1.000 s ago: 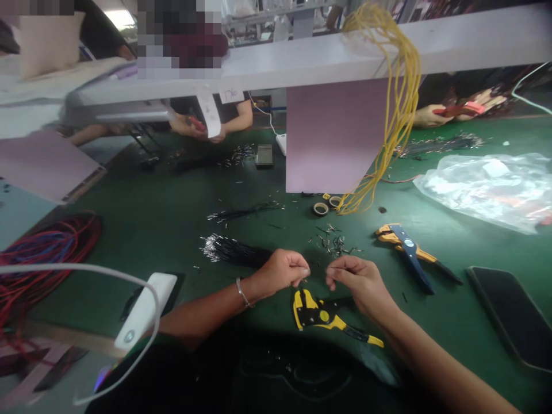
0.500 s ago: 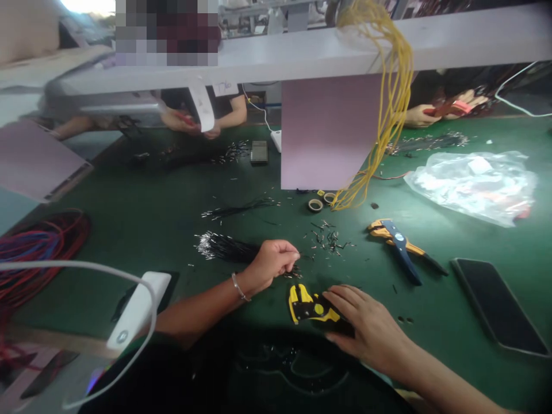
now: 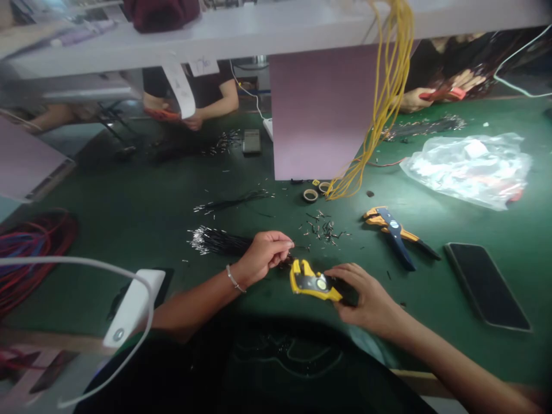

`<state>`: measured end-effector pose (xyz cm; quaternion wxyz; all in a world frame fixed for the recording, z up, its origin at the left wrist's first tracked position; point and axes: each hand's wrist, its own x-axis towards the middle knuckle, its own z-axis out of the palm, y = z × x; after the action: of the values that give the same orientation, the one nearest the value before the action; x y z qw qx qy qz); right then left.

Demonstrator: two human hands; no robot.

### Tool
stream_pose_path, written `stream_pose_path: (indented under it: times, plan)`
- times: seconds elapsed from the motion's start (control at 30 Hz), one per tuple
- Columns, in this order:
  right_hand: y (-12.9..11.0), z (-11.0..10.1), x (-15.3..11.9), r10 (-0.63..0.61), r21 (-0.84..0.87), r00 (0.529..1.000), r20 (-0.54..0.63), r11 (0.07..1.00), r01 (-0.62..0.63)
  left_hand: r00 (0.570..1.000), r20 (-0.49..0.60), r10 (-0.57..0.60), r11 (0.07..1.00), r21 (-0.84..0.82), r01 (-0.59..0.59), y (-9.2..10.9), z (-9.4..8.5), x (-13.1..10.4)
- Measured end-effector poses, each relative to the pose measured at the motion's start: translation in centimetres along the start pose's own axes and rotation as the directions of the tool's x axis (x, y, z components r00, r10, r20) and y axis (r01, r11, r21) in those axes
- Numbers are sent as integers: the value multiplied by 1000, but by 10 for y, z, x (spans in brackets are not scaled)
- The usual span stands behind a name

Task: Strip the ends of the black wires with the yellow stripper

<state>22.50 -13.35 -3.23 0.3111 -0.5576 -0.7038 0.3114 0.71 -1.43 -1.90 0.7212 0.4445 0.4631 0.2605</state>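
Observation:
My left hand is closed in a pinch on a thin black wire, whose end sticks out to the right of the fingertips. Beside that wrist lies a bundle of black wires with bare shiny ends at the left. My right hand is wrapped round the dark handles of a yellow and black wire stripper. The stripper's jaws point up and left, just below the wire end, apart from it. Short wire offcuts are scattered beyond both hands.
A second wire stripper and a phone lie at the right. Behind are tape rolls, hanging yellow wires and a plastic bag. A white power strip and coiled red wires are left. Co-workers' hands show across the table.
My right hand has closed round the wire stripper and lifted it slightly towards my left hand. The left hand keeps its pinch on the wire. The whole view has shifted a little.

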Motion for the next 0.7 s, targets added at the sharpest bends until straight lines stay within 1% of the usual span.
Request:
stream_pose_path:
  times: [0.07, 0.1, 0.13, 0.2, 0.27, 0.3, 0.33, 0.37, 0.43, 0.57, 0.7]
  plan:
    - [0, -6, 2, 148, 187, 989, -12, 972, -143, 1000, -1, 27, 1000, -13, -27, 0, 0, 1]
    - [-1, -8, 3, 229, 287, 974, 3, 932, -220, 999, -9, 37, 999, -18, -37, 1, 0, 1]
    - [-2, -10, 4, 302, 391, 953, 35, 873, -291, 999, -21, 48, 999, -22, -49, 1, 0, 0]
    - [-7, -11, 8, 401, 595, 907, 132, 699, -396, 996, -39, 75, 997, -26, -76, 4, 1, -1]
    - [-13, -9, 13, 421, 747, 878, 226, 504, -433, 994, -43, 100, 995, -26, -101, 7, 3, -4]
    - [-15, -8, 16, 413, 797, 875, 251, 425, -430, 994, -44, 104, 994, -23, -105, 8, 4, -5]
    - [-16, -6, 19, 402, 832, 878, 262, 367, -416, 994, -46, 100, 995, -20, -101, 9, 6, -7]
    - [-17, -4, 22, 389, 854, 883, 262, 333, -400, 995, -46, 89, 996, -15, -90, 10, 7, -8]
    - [-14, 0, 27, 363, 871, 897, 252, 318, -374, 997, -53, 62, 998, -7, -63, 10, 8, -10]
    - [-4, 3, 31, 286, 875, 928, 238, 351, -333, 996, -76, 49, 998, 29, -47, 8, 9, -11]
    - [-5, 3, 31, 279, 844, 929, 244, 410, -345, 991, -117, 70, 994, 97, -59, 8, 10, -12]
